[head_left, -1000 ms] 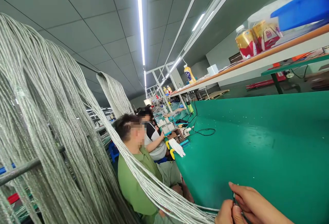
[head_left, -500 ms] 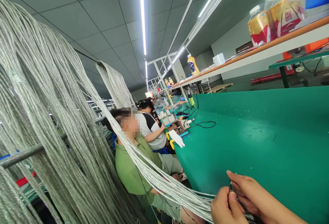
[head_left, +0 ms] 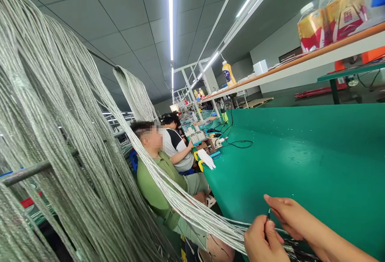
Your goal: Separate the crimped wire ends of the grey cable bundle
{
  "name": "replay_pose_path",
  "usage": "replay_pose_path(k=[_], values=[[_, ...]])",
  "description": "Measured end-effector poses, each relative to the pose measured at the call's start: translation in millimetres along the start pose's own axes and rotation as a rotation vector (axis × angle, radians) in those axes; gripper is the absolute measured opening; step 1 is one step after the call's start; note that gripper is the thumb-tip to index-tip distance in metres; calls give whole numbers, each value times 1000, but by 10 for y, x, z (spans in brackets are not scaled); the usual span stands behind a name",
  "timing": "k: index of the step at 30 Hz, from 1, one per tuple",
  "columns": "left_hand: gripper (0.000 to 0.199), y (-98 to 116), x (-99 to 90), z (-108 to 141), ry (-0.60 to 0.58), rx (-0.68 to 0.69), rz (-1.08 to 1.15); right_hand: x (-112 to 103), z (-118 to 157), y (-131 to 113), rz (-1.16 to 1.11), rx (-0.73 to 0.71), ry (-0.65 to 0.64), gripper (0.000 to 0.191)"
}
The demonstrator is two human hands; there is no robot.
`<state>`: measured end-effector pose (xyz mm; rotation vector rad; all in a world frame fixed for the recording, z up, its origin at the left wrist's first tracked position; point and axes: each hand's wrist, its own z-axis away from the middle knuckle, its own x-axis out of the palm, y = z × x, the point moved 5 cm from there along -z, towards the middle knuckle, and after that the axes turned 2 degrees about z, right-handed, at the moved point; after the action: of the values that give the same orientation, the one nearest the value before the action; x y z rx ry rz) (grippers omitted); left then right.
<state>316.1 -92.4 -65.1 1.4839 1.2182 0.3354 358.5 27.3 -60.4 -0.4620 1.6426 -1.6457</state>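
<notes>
At the lower right, my left hand (head_left: 264, 240) is closed, with a thin dark wire end (head_left: 268, 213) standing up between its thumb and fingers. Just right of it is my right hand (head_left: 290, 214), its thumb and forefinger pinched at the top of that wire end. A long bundle of silvery braided cables (head_left: 192, 210) sweeps down from the upper left and passes at my left hand. Dark cable ends show beneath both hands, above the green table (head_left: 300, 166).
Silvery cables (head_left: 45, 93) hang over a rail at the left. A person in a green shirt (head_left: 159, 182) sits beside the table, with another person beyond. A white glove (head_left: 206, 159) lies near a small machine (head_left: 207, 144). Bottles (head_left: 313, 29) stand on the raised shelf (head_left: 331, 55).
My right hand has risen slightly and more of the wire end shows between the hands. The view has shifted a little, and the seated person in green has leaned back slightly.
</notes>
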Motion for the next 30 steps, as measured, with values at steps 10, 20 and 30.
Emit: replay_pose_path(k=[10,20,30], values=[[40,47,-8,-15,-69,-10,-74,-75,82,-103,-34,-41,75,57],[41,86,-55,5,-66,43,-18,-191,291,-341,691,-277,308,51],[38,-1,-41,-42,-38,14,76,-812,472,-717,1015,-224,676,51]])
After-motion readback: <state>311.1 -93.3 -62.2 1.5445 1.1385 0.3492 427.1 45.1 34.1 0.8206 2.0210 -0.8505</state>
